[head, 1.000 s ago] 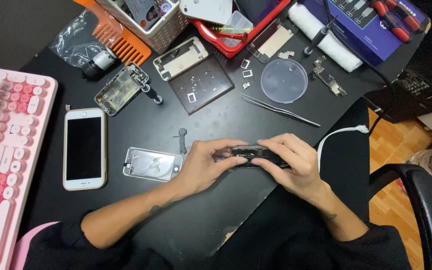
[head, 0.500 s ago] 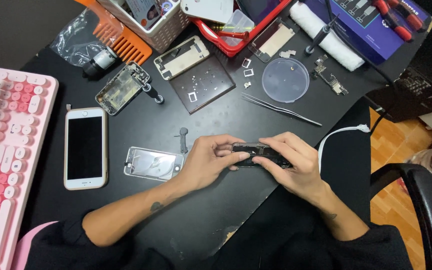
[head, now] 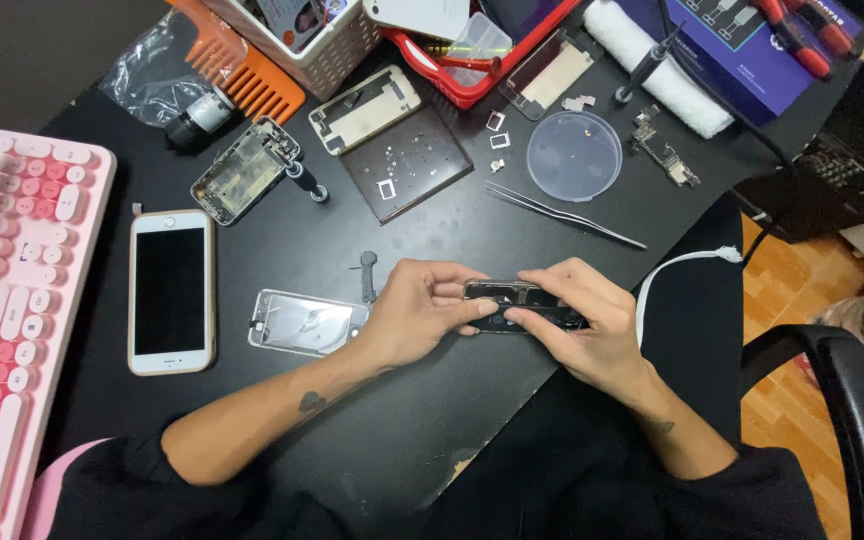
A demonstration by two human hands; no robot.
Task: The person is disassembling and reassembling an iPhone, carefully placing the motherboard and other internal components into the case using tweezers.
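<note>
Both my hands grip a small dark phone body (head: 522,305) just above the black table (head: 452,230). My left hand (head: 422,310) pinches its left end with thumb and fingers. Over its right end, my right hand (head: 577,320) wraps its fingers along the top and underside. Most of the phone body is hidden by my fingers. A detached silvery screen panel (head: 304,322) lies flat just left of my left hand, and a small grey part (head: 368,272) lies above it.
A white phone (head: 171,290) and a pink keyboard (head: 12,320) lie at the left. Tweezers (head: 564,214), a clear round lid (head: 574,155), a dark mat with small parts (head: 407,160), an opened phone frame (head: 244,170), an orange comb (head: 252,80) and a red tray (head: 472,70) lie beyond. A chair arm (head: 852,400) is at the right.
My hands have shifted slightly on the phone body and my left fingers have re-gripped its end. Everything else on the table stays put.
</note>
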